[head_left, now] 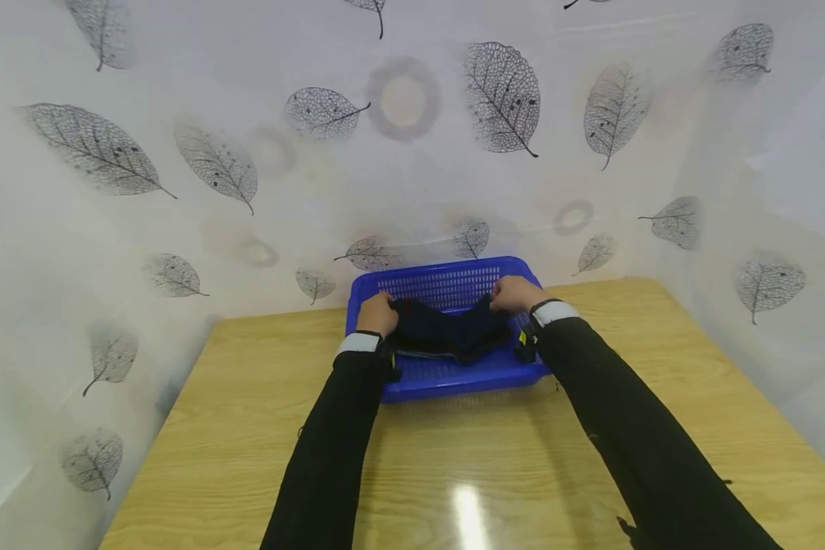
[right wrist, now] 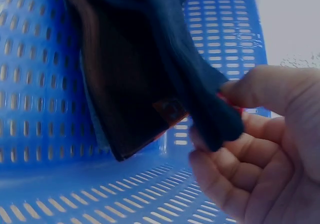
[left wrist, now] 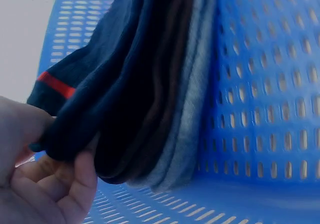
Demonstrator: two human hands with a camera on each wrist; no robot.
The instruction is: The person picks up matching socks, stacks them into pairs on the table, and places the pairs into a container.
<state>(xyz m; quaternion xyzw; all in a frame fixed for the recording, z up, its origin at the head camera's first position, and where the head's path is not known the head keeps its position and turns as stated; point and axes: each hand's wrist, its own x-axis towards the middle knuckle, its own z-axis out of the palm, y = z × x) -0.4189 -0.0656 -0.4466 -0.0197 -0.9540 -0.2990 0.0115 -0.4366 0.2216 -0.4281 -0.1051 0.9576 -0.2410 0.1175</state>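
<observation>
A navy sock (head_left: pixel 440 325) with a red band stretches between my two hands over the blue plastic basket (head_left: pixel 461 388). My left hand (head_left: pixel 376 315) pinches one end of it between thumb and fingers. At the other end, my right hand (head_left: pixel 516 294) grips the navy fabric (right wrist: pixel 200 78) with thumb and fingertips. Against it, in the left wrist view, lie black and dark brown socks (left wrist: pixel 162 103) and a light grey pair (left wrist: pixel 190 119), all lengthwise in a row. An orange patch (right wrist: pixel 171 109) marks the end of a dark sock in the right wrist view.
The basket stands at the back of a light wooden table (head_left: pixel 268 397), close to a white backdrop (head_left: pixel 412 191) printed with leaves. Slotted walls rise around the socks. Bare basket floor (left wrist: pixel 270 93) shows beside the grey pair.
</observation>
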